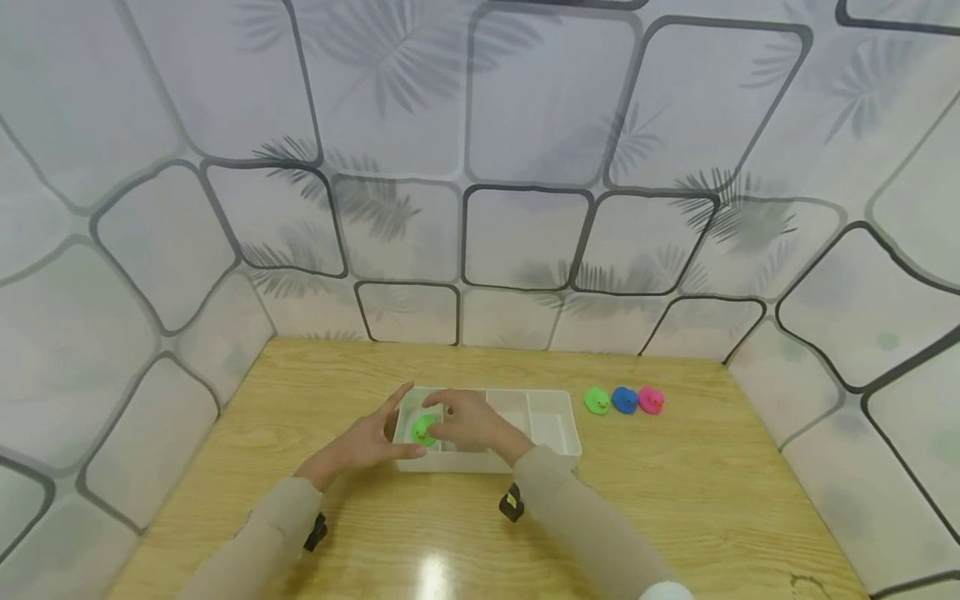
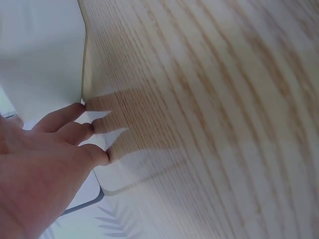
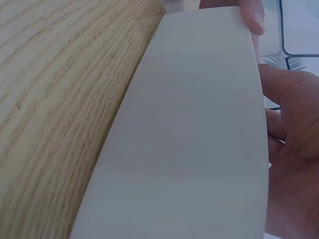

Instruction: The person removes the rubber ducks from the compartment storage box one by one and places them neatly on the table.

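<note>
A white divided box (image 1: 491,461) lies lengthwise across the table. In its leftmost compartment is a green toy duck (image 1: 421,431). My left hand (image 1: 367,440) holds the box's left end, thumb over the front rim. Its other fingers (image 2: 70,132) lie along the outer wall, tips down at the wood in the left wrist view. My right hand (image 1: 471,419) reaches over the box, thumb and index finger spread apart, the thumb overlapping the duck's right side. In the right wrist view the box's front wall hides the duck, and my right hand (image 3: 299,134) shows behind it.
Right of the box, near the table's back, sit a second green duck (image 1: 597,401), a blue duck (image 1: 625,400) and a pink duck (image 1: 651,401) in a row. Patterned fabric walls (image 1: 525,242) enclose the wooden table (image 1: 675,492) at the back and sides.
</note>
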Available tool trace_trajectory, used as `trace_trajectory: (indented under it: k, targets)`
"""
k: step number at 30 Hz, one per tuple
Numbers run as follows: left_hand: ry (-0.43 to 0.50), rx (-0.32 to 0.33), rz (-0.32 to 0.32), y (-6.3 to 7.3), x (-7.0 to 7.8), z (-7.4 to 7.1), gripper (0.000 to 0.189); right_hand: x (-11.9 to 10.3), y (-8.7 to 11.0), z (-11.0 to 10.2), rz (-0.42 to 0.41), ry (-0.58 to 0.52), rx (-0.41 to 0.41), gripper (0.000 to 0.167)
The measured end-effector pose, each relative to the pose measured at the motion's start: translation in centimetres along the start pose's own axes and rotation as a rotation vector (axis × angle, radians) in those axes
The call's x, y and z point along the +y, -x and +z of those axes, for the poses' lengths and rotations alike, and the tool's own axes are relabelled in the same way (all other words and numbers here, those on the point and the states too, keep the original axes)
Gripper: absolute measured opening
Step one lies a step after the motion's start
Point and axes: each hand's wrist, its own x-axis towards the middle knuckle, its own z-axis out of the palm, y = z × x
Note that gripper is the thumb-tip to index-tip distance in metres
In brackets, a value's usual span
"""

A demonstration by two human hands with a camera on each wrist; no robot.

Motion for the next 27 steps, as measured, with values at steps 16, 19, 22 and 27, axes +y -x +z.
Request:
trace_trajectory:
  k: [16, 19, 22, 27]
  targets:
    - [0.009, -0.013, 0.001, 0.0, 0.1, 0.0, 0.109, -0.6, -1.1, 0.9, -0.06, 0.171, -0.041, 0.045]
    - [0.008, -0.01, 0.007, -0.1, -0.1, 0.0, 0.109, -1.1, -1.2, 0.9, -0.047, 0.211, -0.047, 0.047]
    - [0.009, -0.008, 0.01, -0.1, -0.3, 0.1, 0.109, -1.4, -1.3, 0.9, -0.028, 0.223, -0.054, 0.048]
    - [0.011, -0.015, 0.008, -0.1, -0.3, 0.1, 0.109, -1.7, -1.5, 1.0, 0.0, 0.21, -0.059, 0.049]
